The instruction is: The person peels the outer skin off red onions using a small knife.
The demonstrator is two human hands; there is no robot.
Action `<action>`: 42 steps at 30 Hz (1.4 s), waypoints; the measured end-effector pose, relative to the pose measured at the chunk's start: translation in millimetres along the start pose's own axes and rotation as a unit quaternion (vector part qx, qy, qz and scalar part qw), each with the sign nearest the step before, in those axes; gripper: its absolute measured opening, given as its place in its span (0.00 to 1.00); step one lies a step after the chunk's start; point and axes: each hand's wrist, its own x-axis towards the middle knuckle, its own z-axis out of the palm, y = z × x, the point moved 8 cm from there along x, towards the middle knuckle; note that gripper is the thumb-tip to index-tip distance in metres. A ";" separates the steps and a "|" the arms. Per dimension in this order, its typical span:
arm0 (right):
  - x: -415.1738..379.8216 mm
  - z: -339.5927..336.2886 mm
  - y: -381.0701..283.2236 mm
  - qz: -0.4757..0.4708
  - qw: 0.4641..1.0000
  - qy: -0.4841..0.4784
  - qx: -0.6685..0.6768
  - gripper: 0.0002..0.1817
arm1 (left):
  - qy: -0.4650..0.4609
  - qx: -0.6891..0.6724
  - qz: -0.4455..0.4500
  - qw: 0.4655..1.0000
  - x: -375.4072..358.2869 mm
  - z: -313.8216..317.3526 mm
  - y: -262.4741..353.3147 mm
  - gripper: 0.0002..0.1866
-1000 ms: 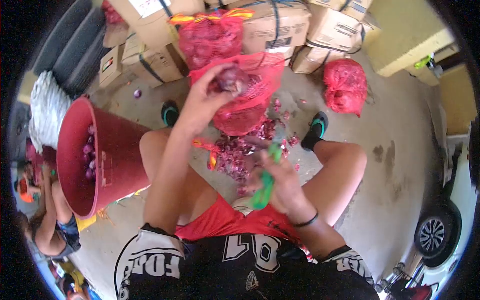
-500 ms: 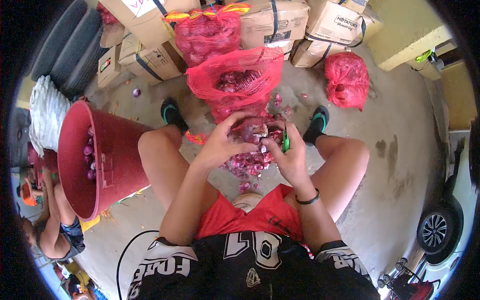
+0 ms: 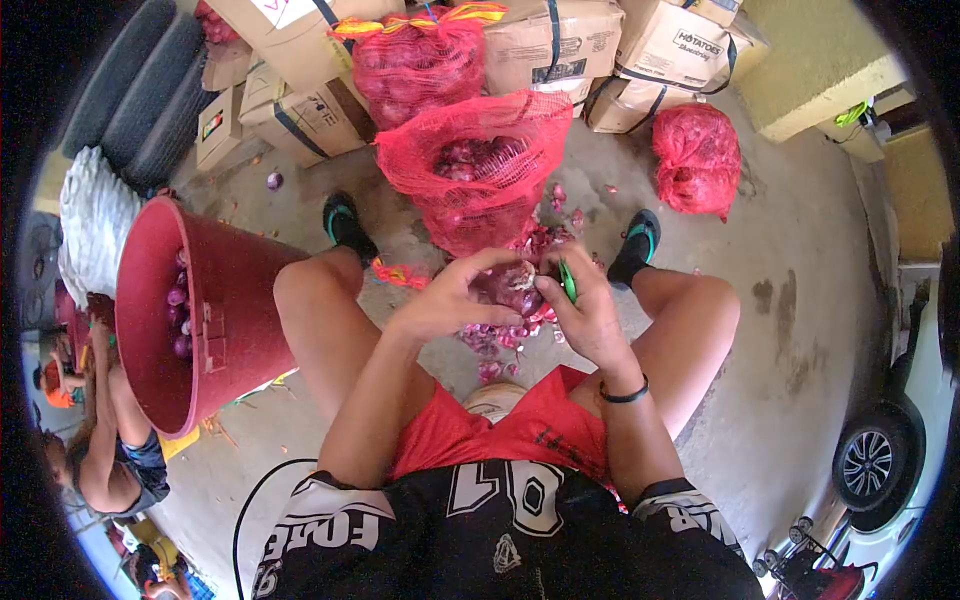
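My left hand (image 3: 440, 300) is wrapped round a red onion (image 3: 507, 290), holding it above a heap of skins between my knees. A pale patch shows at the onion's upper end. My right hand (image 3: 592, 318) is closed on a green-handled knife (image 3: 568, 281), its thumb against the onion's right side. The blade is hidden. Below both hands, loose red onion skins (image 3: 490, 345) lie on the floor. Just beyond them stands an open red mesh sack (image 3: 470, 215) with onions inside.
A large red tub (image 3: 245, 310) with onions stands tilted at my left, a person (image 3: 110, 450) beyond it. Behind the open sack are a tied onion sack (image 3: 420, 75) and cardboard boxes (image 3: 550, 45). A red mesh bag (image 3: 697, 160) lies right; a car wheel (image 3: 868, 455) is far right.
The onion and both hands have come slightly lower. The onion is turned, with its pale patch now at the upper right. The right hand has tilted with the knife.
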 end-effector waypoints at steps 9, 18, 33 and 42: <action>-21.0 -3.1 30.1 0.192 0.911 0.017 0.365 0.13 | 0.059 -0.156 -0.019 0.986 1.7 -11.5 -10.8 0.34; -24.9 -20.1 41.4 0.204 0.868 0.141 0.431 0.12 | 0.083 -0.247 0.059 0.964 4.9 -20.2 -9.9 0.29; -12.8 5.8 -4.3 -0.003 0.999 -0.029 -0.031 0.28 | 0.140 0.181 0.142 0.963 -6.8 -10.1 25.9 0.37; -13.7 12.5 -5.8 0.001 0.999 -0.012 -0.030 0.28 | 0.189 0.356 0.263 0.877 -17.8 -4.8 54.5 0.32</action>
